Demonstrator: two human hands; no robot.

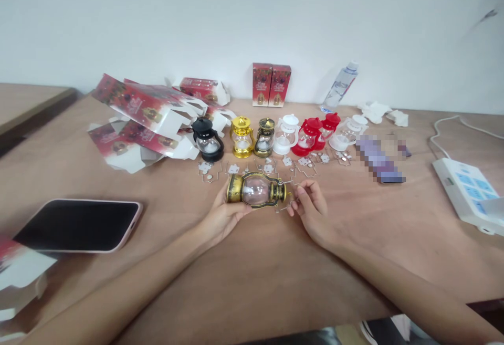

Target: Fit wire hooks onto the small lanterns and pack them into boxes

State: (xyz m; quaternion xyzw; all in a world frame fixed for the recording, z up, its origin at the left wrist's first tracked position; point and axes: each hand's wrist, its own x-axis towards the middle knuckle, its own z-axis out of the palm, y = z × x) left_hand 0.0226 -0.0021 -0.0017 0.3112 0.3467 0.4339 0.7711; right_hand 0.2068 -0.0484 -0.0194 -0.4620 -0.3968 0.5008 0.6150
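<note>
My left hand [224,211] is closed around the base of a bronze-and-black toy lantern [256,190], which lies on its side above the table with its top pointing right. The lantern's globe is clear. At that top end, my right hand [311,206] pinches a thin wire handle [284,209]; its exact seating at the lantern's sides is too small to make out. Just beyond stand a black lantern [208,140], a gold lantern [241,137], a small bronze lantern [264,138] and several white and red lanterns. Bent wires and small white pieces [233,169] lie before them.
Flattened red-and-white boxes [145,111] pile up at back left. Two upright red boxes [271,85] and a tilted water bottle [340,86] stand near the wall. A phone [81,225] lies left, a white power strip [470,192] right, crumpled tissue [375,111] behind.
</note>
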